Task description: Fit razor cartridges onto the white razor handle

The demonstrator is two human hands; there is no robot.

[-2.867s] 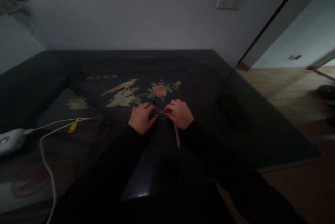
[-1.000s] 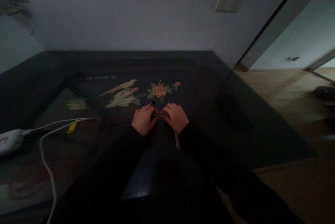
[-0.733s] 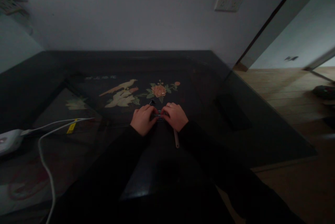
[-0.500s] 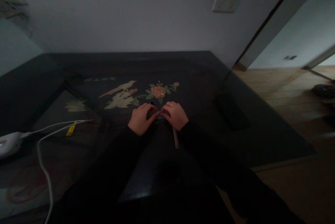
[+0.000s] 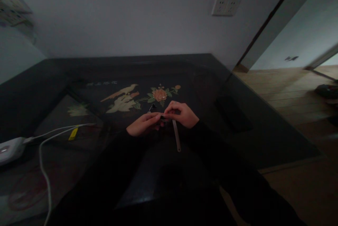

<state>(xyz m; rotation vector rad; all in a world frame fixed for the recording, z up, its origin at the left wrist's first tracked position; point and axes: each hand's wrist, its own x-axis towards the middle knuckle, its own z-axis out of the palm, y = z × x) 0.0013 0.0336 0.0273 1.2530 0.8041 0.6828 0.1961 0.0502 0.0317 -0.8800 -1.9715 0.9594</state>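
Note:
My left hand (image 5: pixel 143 124) and my right hand (image 5: pixel 182 114) meet over the dark tabletop, thumbs and fingers pinched together. Between the fingertips is a small dark piece (image 5: pixel 162 116), too small and dim to name. A narrow flat strip (image 5: pixel 177 138) with a hole at its near end lies below my right hand, its far end close to the fingers. Just beyond my left fingers lies a thin dark object (image 5: pixel 152 107) with a shiny part, partly hidden by that hand.
The glossy dark table (image 5: pixel 206 169) carries a bird-and-flower picture (image 5: pixel 159 94). At the left a white power strip (image 5: pixel 12 150) has white cables with a yellow tag (image 5: pixel 73 133). A dark flat object (image 5: pixel 233 113) lies at the right. A wall (image 5: pixel 132 14) stands behind.
Both hands have turned and shifted slightly; my left hand is now lower and flatter, my right wrist farther right. More of the strip and of the thin dark object shows.

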